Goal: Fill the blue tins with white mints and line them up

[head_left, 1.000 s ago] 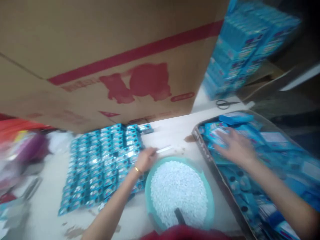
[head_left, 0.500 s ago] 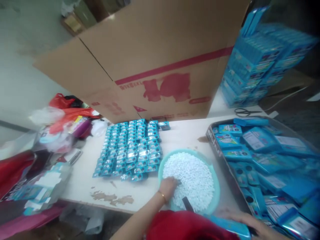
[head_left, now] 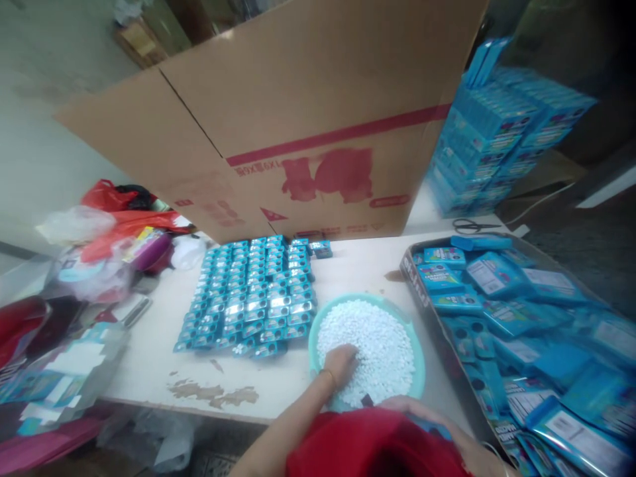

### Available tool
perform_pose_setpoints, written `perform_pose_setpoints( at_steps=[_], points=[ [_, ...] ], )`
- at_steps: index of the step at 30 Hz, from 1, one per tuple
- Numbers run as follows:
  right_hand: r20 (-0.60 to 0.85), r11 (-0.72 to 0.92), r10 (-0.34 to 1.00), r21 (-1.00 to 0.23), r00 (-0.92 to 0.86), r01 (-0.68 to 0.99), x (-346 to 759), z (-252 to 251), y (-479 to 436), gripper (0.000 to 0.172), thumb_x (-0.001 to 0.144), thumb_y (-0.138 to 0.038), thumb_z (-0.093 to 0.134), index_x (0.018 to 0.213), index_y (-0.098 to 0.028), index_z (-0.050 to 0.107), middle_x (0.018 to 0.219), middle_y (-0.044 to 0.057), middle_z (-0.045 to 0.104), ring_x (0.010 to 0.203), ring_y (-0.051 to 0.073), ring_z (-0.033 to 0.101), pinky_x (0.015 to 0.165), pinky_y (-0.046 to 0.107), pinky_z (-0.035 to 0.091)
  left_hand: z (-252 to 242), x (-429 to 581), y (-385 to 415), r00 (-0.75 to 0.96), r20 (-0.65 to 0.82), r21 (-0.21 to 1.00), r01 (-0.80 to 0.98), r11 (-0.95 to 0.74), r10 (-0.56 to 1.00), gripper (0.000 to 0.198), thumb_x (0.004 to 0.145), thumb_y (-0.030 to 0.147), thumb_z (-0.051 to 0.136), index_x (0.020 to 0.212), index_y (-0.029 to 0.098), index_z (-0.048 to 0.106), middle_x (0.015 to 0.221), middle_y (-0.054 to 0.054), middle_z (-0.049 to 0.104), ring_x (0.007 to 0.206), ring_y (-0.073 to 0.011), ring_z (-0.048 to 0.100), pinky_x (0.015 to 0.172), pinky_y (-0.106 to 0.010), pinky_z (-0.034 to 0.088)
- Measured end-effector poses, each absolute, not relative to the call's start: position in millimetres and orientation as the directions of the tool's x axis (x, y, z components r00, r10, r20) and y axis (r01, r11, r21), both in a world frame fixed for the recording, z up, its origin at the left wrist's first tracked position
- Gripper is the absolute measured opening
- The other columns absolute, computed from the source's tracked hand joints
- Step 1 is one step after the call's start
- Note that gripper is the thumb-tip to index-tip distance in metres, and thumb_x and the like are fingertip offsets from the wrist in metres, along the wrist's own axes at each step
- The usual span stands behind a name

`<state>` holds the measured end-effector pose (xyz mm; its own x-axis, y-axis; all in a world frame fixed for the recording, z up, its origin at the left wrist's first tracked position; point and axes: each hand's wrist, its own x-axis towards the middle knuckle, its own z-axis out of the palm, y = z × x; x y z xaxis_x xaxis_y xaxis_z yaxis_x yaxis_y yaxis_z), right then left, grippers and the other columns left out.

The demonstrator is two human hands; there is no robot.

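Note:
A teal bowl (head_left: 314, 339) heaped with small white pellets (head_left: 377, 338) stands on the white table (head_left: 360, 271) in front of me. My left hand (head_left: 340, 361) is down in the pellets at the bowl's near left, fingers curled into them. My right hand (head_left: 424, 412) lies low at the bowl's near right edge, partly hidden by my red garment (head_left: 372, 444). It is closed over a blue box (head_left: 438, 429) of which only a sliver shows. Left of the bowl, several rows of small blue packs (head_left: 253, 291) lie flat.
A big cardboard carton (head_left: 298, 119) with red print leans over the table's back. A dark tray (head_left: 421, 291) full of blue boxes fills the right side. Stacked blue boxes (head_left: 497, 132) and scissors (head_left: 472, 226) are behind it. Plastic bags (head_left: 114, 245) clutter the left.
My left hand came back from the small packs and went into the pellets. My right hand left the tray with a blue box and drew in close to my body.

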<state>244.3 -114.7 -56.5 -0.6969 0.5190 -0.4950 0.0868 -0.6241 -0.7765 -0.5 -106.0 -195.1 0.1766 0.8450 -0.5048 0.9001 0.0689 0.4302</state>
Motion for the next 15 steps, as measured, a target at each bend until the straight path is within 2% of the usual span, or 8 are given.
perform_pose_setpoints(
  at_steps=[2, 5, 8, 11, 13, 15],
  points=[
    [-0.544, -0.728, 0.555, -0.683, -0.630, -0.051, 238.5, -76.7, -118.3, 0.047, 0.056, -0.065, 0.066, 0.092, -0.035, 0.073, 0.104, 0.007, 0.072, 0.107, 0.035, 0.063, 0.096, 0.046, 0.046, -198.2, -1.5, -106.5, 0.173, -0.494, 0.452, 0.889, 0.081, 0.852, 0.033, 0.088, 0.034, 0.045, 0.117, 0.023, 0.058, 0.118, -0.006, 0.063, 0.111, -0.0230, 0.057, 0.098, -0.035, 0.042],
    [-0.626, -0.781, 0.608, -0.582, -0.488, -0.226, 238.8, -108.9, -121.7, 0.059, 0.061, -0.078, 0.049, 0.090, -0.032, 0.072, 0.098, 0.010, 0.073, 0.105, 0.035, 0.064, 0.097, 0.053, 0.043, -202.6, -0.6, -104.2, 0.164, -0.479, 0.480, 0.871, 0.101, 0.862, 0.035, 0.088, 0.032, 0.046, 0.119, 0.020, 0.058, 0.121, -0.009, 0.062, 0.114, -0.0254, 0.056, 0.100, -0.038, 0.041],
    [-0.597, -0.724, 0.684, -0.627, -0.420, -0.288, 246.2, -126.7, -119.5, 0.056, 0.067, -0.071, 0.055, 0.097, -0.026, 0.070, 0.099, 0.013, 0.073, 0.104, 0.034, 0.065, 0.098, 0.059, 0.040, -203.8, 1.7, -100.1, 0.169, -0.462, 0.523, 0.844, 0.114, 0.871, 0.034, 0.087, 0.030, 0.048, 0.117, 0.019, 0.060, 0.122, -0.008, 0.063, 0.114, -0.0245, 0.056, 0.101, -0.036, 0.040],
    [-0.556, -0.640, 0.765, -0.713, -0.326, -0.286, 254.4, -131.4, -111.1, 0.055, 0.070, -0.070, 0.057, 0.099, -0.024, 0.068, 0.101, 0.011, 0.073, 0.100, 0.032, 0.067, 0.094, 0.056, 0.046, -197.3, -5.9, -98.0, 0.180, -0.442, 0.575, 0.809, 0.123, 0.879, 0.031, 0.087, 0.032, 0.049, 0.114, 0.020, 0.061, 0.117, -0.007, 0.065, 0.107, -0.0216, 0.059, 0.097, -0.034, 0.044],
    [-0.555, -0.589, 0.808, -0.776, -0.201, -0.227, 257.1, -132.2, -103.2, 0.056, 0.070, -0.069, 0.059, 0.099, -0.022, 0.067, 0.101, 0.011, 0.073, 0.099, 0.032, 0.067, 0.092, 0.054, 0.049, -188.0, -17.3, -97.6, 0.189, -0.424, 0.610, 0.782, 0.125, 0.886, 0.031, 0.087, 0.034, 0.050, 0.113, 0.020, 0.060, 0.112, -0.006, 0.067, 0.099, -0.0194, 0.061, 0.092, -0.032, 0.047],
    [-0.524, -0.531, 0.847, -0.841, -0.090, -0.099, 256.6, -132.4, -95.1, 0.053, 0.066, -0.062, 0.068, 0.097, -0.019, 0.067, 0.098, 0.012, 0.073, 0.097, 0.032, 0.068, 0.090, 0.052, 0.050, -175.0, -30.7, -96.9, 0.203, -0.401, 0.645, 0.755, 0.118, 0.894, 0.031, 0.087, 0.034, 0.050, 0.113, 0.020, 0.059, 0.110, -0.005, 0.066, 0.095, -0.0178, 0.062, 0.090, -0.032, 0.048]
  ],
)
